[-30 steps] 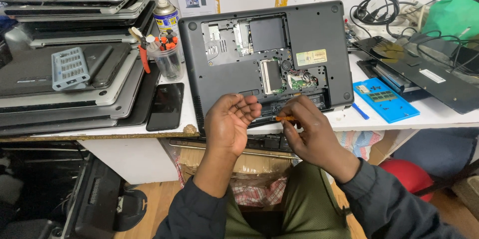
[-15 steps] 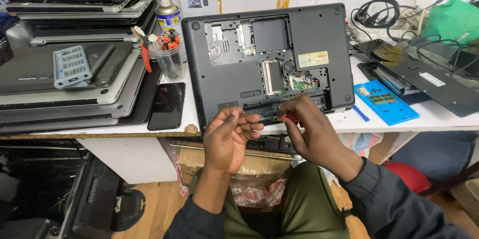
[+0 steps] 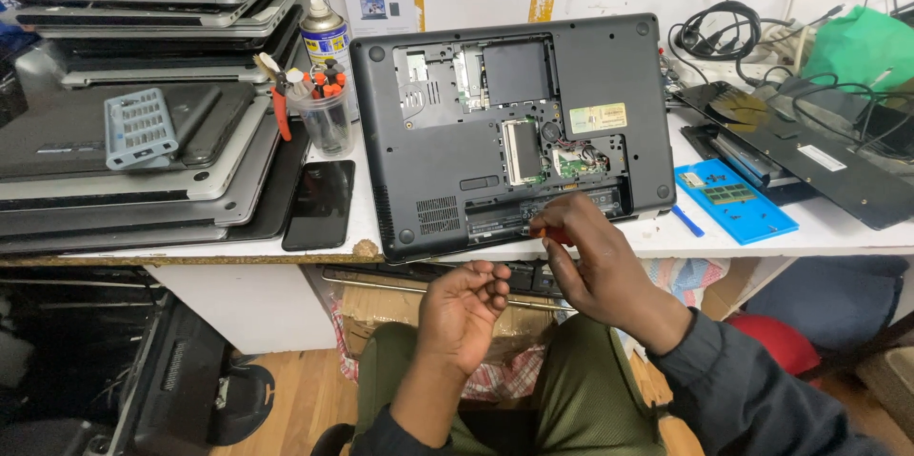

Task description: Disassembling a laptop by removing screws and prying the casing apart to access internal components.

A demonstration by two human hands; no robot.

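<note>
At the front edge of the white bench: your right hand (image 3: 590,261) works a small orange-handled screwdriver (image 3: 545,230) at an upturned black laptop (image 3: 509,128).

Laptop lies bottom-up, covers off, memory and board bays exposed, its near edge overhanging the bench (image 3: 333,218) slightly. Your right-hand fingers are pinched tight round the screwdriver handle, tip down at the laptop's front edge by the battery bay; the tip itself is hidden. Your left hand (image 3: 465,308) hangs below the bench edge over your lap, palm up, fingers loosely curled, clear of the laptop; whether it cups anything, you cannot tell from here. Left of the laptop: dark phone (image 3: 321,206) flat on the bench, clear cup of tools (image 3: 324,113), spray can (image 3: 325,37), stacked laptops (image 3: 133,161). Right: blue tray (image 3: 735,200).
</note>
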